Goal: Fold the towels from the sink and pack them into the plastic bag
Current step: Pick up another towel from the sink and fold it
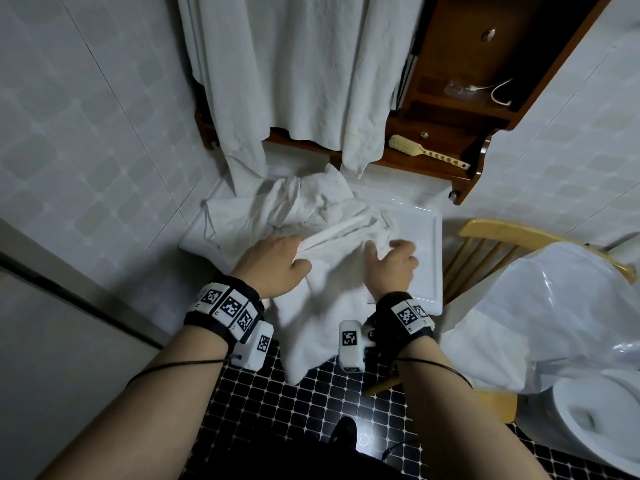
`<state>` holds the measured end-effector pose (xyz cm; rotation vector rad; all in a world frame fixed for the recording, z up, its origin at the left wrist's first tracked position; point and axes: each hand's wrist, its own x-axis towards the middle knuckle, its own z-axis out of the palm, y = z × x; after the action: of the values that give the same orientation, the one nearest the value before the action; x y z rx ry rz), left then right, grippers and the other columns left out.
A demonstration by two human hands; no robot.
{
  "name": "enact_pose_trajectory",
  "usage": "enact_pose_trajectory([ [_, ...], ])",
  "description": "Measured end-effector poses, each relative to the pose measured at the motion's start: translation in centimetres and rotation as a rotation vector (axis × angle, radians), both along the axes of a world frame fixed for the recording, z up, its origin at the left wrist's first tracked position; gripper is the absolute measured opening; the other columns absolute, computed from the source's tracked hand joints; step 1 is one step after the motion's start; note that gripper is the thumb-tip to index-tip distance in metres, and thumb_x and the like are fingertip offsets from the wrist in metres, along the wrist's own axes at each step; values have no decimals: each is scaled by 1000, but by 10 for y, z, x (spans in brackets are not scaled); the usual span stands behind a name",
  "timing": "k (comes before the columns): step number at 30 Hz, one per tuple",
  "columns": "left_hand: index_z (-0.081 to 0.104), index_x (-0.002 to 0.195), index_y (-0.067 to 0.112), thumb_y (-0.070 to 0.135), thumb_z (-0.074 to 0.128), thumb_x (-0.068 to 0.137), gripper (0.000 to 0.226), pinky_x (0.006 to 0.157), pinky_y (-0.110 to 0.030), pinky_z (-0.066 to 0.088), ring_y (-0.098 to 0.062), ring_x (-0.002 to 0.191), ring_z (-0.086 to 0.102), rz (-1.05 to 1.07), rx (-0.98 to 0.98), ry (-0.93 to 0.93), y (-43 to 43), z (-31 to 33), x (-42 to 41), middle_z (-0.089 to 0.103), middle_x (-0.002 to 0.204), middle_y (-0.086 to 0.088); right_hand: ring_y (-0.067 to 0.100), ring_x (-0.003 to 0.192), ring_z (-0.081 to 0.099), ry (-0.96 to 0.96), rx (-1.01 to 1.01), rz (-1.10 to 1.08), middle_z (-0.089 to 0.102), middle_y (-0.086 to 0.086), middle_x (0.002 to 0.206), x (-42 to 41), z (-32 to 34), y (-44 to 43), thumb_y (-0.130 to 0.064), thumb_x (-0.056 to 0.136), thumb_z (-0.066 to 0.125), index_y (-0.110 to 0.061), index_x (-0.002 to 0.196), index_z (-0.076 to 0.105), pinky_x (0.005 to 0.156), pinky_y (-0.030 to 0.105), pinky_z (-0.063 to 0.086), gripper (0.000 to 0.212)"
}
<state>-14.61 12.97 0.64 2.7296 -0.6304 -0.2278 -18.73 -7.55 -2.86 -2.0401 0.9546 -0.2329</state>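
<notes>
Beyond the right edge of the sink: plastic bag (554,306), draped open over a wooden chair (485,233), well apart from both hands. Likely to sag shut or slide off the chair when loaded with one hand only.

Inside the sink (427,265), against its back edge: heap of crumpled towels (304,202), not yet folded.

Over the front edge, hanging down toward the black floor tiles (277,410): towel (318,313) now in work. Could slip off the edge and land on the floor, pulled by its own hanging weight, on any loosening of grip. Could also drag the heap along, being in touch with it.

Left hand (273,265): gripping a folded band of this towel, fingers curled over it, near the middle of the sink. Right hand (391,265): somewhat blurred, fingers curled on the same cloth, seemingly pinching it.

Bag: thin, glossy, half-transparent film, full of creases. Sink: hard, white, glazed, rectangular, with a raised rim. Towels: white, soft, limp, grainy on the surface, thicker along the hem.
</notes>
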Motion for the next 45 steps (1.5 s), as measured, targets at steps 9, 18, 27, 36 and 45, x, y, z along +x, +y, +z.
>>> enact_pose_trajectory([
  [9, 56, 72, 29, 44, 76, 88, 30, 62, -30, 43, -12, 73, 64, -111, -116, 226, -2, 16, -9, 60, 73, 12, 27, 80, 71, 167, 901, 549, 73, 11, 88, 2, 25, 47, -36, 100, 57, -10, 112, 76, 73, 41, 61, 34],
  [18, 68, 98, 15, 28, 81, 77, 28, 63, -29, 57, -17, 72, 74, 279, -225, 347, 56, 23, -5, 76, 80, 8, 37, 97, 75, 10, 504, 894, 79, 18, 104, 3, 23, 62, -14, 94, 64, -8, 110, 76, 92, 52, 59, 21],
  [27, 67, 100, 32, 7, 101, 58, 60, 80, -14, 58, 15, 85, 68, 249, -534, 364, 98, 14, 0, 75, 84, 26, 19, 89, 69, -88, 228, 1233, 78, 8, 99, 9, 80, 60, -13, 93, 64, -13, 109, 75, 83, 40, 56, 19],
  [36, 80, 105, 18, 15, 102, 63, 47, 82, -19, 57, -3, 97, 76, 220, -831, 280, 73, 15, 5, 81, 101, 10, 28, 79, 50, 74, -623, 932, 48, 2, 76, 11, 120, 59, -12, 87, 56, -13, 87, 59, 66, 33, 40, 4],
  [45, 78, 109, 13, 22, 100, 66, 49, 90, -28, 61, -10, 100, 77, 178, -913, 56, 105, 58, 26, 81, 105, 7, 29, 72, 51, -73, -570, 856, 57, 4, 76, 17, 108, 62, -25, 87, 65, -20, 84, 59, 62, 32, 37, 9],
])
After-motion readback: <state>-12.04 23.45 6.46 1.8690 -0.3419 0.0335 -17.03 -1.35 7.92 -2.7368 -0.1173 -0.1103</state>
